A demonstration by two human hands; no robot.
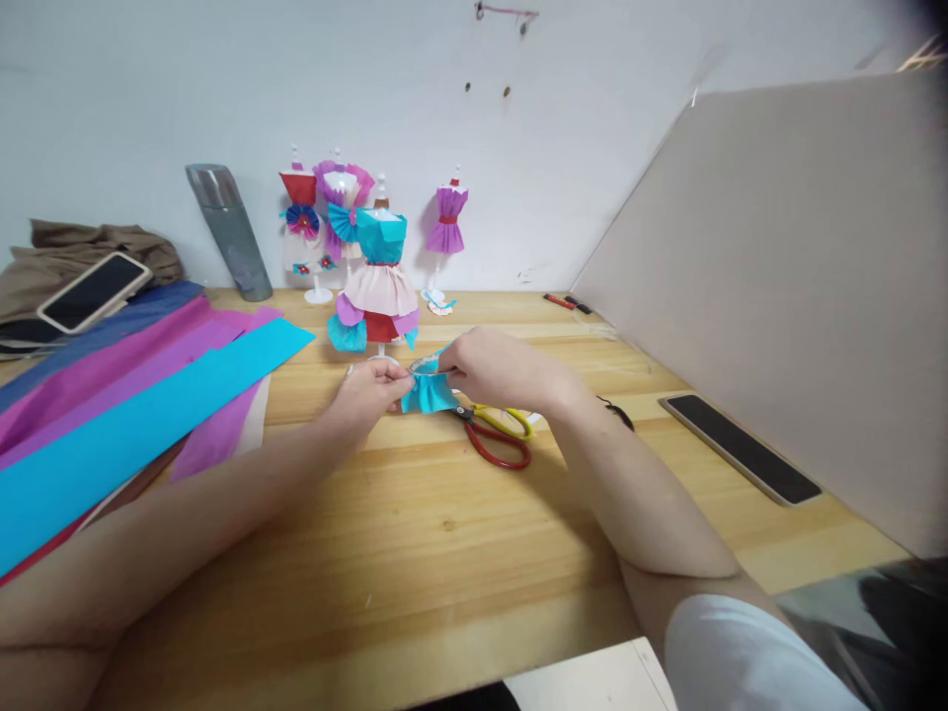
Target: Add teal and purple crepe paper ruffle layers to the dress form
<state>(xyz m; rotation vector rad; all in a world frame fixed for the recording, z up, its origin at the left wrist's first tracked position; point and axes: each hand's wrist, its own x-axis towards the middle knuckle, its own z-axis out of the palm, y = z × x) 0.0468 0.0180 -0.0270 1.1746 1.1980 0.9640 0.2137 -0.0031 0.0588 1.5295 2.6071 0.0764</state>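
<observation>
In front of me, my left hand [370,388] pinches the left edge of a small gathered piece of turquoise crepe paper [430,394]. My right hand [495,367] is curled over the upper right of that piece, fingers closed and partly hidden. A thin pale ring-shaped edge shows at the top of the paper between both hands; what it is I cannot make out. Scissors [502,444] with one red and one yellow handle lie on the table under my right hand. Just behind my hands stands a small dress form [381,286] in a turquoise, pale pink, purple and red paper dress.
Several more dressed forms, one in a purple dress [447,219], stand by the wall beside a grey bottle [233,237]. Coloured crepe sheets [170,395] and a phone [95,292] lie left. Another phone [741,446] lies right, near a slanted partition [777,276].
</observation>
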